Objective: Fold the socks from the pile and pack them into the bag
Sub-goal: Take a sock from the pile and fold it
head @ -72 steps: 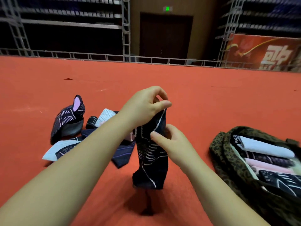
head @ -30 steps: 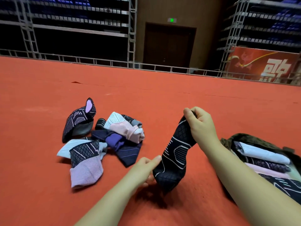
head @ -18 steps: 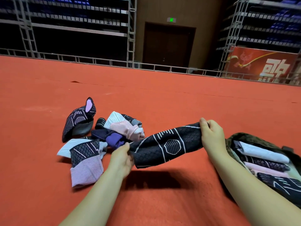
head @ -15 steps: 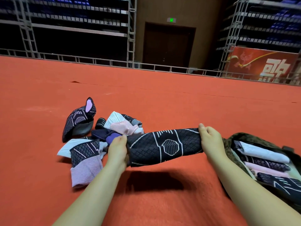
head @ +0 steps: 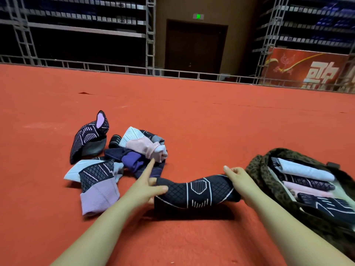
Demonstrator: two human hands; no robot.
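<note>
step: dark patterned sock [head: 197,192] laid flat on the red floor [head: 192,121], about to get folded
left hand [head: 145,187]: fingers straight, resting on its 9 o'clock end
right hand [head: 237,179]: pinching the 3 o'clock end
pile [head: 119,160]: at 10 o'clock
bag [head: 269,175]: 3 o'clock, just beside
next: probably fold it in half, then tuck it in with the others

- Two hands: the left hand [head: 143,186] and the right hand [head: 237,181], one at each end of one dark patterned sock [head: 197,191].
- One leopard-print bag [head: 258,169] on the red floor [head: 192,121].
- Four folded socks [head: 305,170] show in the bag; more may be hidden.
- One pile of loose socks [head: 115,156]; about six or seven pieces, tangled, exact number unclear.
- One red banner [head: 311,70].
- One dark door [head: 194,47], one green sign [head: 198,16] above it.
</note>
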